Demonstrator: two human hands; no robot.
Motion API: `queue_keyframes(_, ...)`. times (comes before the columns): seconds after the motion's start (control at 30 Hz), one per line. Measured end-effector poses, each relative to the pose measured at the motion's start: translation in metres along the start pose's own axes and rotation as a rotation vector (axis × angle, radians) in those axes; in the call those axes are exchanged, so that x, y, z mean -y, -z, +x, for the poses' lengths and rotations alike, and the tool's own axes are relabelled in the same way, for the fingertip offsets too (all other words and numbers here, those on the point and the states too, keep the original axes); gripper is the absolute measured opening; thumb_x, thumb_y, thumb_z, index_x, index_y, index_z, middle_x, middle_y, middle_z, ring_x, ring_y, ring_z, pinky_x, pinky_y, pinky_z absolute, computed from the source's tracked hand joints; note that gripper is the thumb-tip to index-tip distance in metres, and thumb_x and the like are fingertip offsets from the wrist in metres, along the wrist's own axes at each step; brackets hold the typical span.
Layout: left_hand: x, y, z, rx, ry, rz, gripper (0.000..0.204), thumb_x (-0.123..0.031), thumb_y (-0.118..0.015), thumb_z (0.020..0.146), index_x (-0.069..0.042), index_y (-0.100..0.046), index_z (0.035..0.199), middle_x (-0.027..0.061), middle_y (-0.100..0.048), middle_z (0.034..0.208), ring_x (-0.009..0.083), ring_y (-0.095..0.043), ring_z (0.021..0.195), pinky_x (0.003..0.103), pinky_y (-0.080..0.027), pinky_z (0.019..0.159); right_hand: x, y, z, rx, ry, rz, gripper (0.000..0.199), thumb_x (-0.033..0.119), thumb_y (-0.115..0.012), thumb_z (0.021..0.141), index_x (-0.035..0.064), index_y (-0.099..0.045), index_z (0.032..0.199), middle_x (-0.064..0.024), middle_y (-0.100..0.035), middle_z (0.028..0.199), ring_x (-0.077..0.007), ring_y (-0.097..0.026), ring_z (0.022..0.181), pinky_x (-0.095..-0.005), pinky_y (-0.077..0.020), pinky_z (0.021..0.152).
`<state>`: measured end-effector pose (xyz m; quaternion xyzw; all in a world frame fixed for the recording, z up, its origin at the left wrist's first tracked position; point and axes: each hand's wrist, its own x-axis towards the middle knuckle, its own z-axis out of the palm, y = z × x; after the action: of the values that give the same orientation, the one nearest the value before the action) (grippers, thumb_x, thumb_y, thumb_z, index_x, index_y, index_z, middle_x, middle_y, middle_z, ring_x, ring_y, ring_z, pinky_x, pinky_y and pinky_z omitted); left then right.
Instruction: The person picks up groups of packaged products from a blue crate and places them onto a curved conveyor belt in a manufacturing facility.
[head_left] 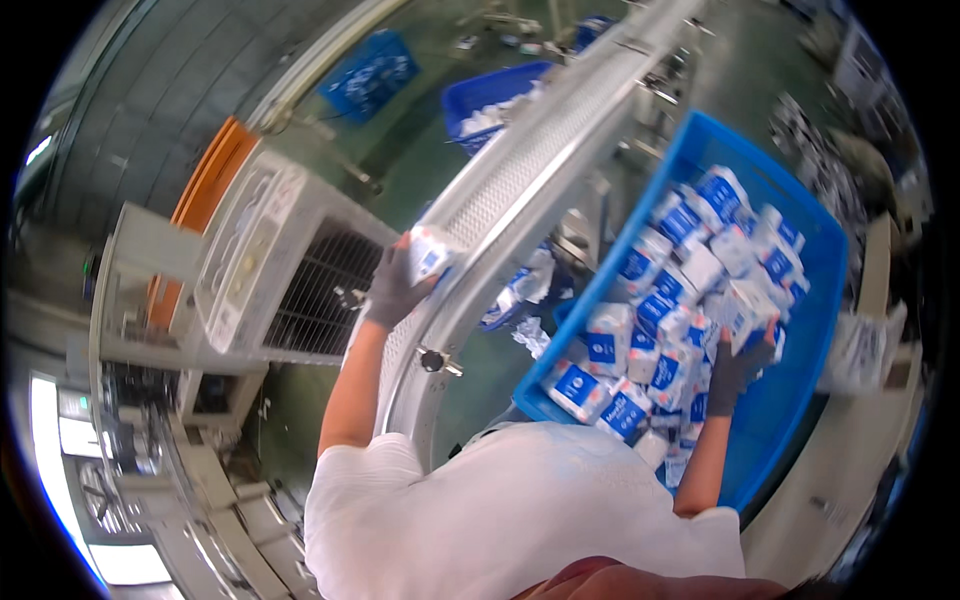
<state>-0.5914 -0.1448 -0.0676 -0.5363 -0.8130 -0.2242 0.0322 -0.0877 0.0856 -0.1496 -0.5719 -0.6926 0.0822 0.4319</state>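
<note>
blue crate [815, 300] right of conveyor [520, 180] — cartons [660, 330] heaped inside

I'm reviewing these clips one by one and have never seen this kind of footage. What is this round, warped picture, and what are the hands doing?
It is a single view from a wide fisheye camera on a person's head, looking down, so straight edges bend. There is no robot, only two gloved hands. The left hand holds a white and blue packet at the edge of a long white conveyor. The right hand grips another packet inside a blue crate, which is piled with the same packets. More blue crates stand farther off.
</note>
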Motion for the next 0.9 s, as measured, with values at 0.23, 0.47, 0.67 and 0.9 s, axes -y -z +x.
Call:
queue_keyframes(0.23,-0.019,0.004,-0.013,-0.424,-0.08,0.513,0.101,-0.024,-0.085,0.058,-0.012,-0.033,0.144,0.0136,-0.05,0.105,0.0322,-0.053,0.089,0.042,-0.046,0.073,0.078,0.001,-0.003,0.046,0.062,0.199,0.084,0.015,-0.074,0.078,0.0053,-0.029,0.148,-0.0182,-0.036,0.143,-0.0321,-0.034,0.134,-0.0409,-0.0268,0.111)
queue_keyframes(0.47,-0.045,0.006,-0.021,-0.233,0.03,0.068,0.065,-0.029,-0.078,0.074,-0.005,-0.053,0.128,0.0197,-0.055,0.112,0.0358,-0.057,0.102,0.043,-0.048,0.085,0.114,-0.002,-0.016,0.279,-0.138,0.52,0.085,0.017,-0.073,0.079,-0.0002,-0.024,0.147,-0.021,-0.039,0.14,-0.0292,-0.044,0.125,-0.0388,-0.0379,0.104)
queue_keyframes(0.67,-0.174,-0.018,-0.031,0.184,0.068,-0.926,0.102,-0.029,-0.085,0.066,0.0,-0.025,0.145,0.0189,-0.045,0.136,0.0319,-0.047,0.125,0.04,-0.038,0.103,0.211,-0.024,-0.045,0.659,0.204,0.922,0.082,0.033,-0.071,0.084,-0.0015,-0.028,0.145,-0.0202,-0.041,0.14,-0.0332,-0.039,0.132,-0.0412,-0.0277,0.112)
queue_keyframes(0.9,-0.024,0.021,-0.007,0.045,0.177,0.133,0.096,-0.023,-0.081,0.068,-0.011,-0.027,0.147,0.0252,-0.051,0.124,0.0429,-0.059,0.102,0.045,-0.051,0.086,-0.087,-0.058,-0.086,0.667,-0.632,0.049,0.117,0.055,-0.081,0.063,-0.0079,-0.022,0.143,-0.0296,-0.04,0.134,-0.0457,-0.036,0.129,-0.0439,-0.0325,0.108)
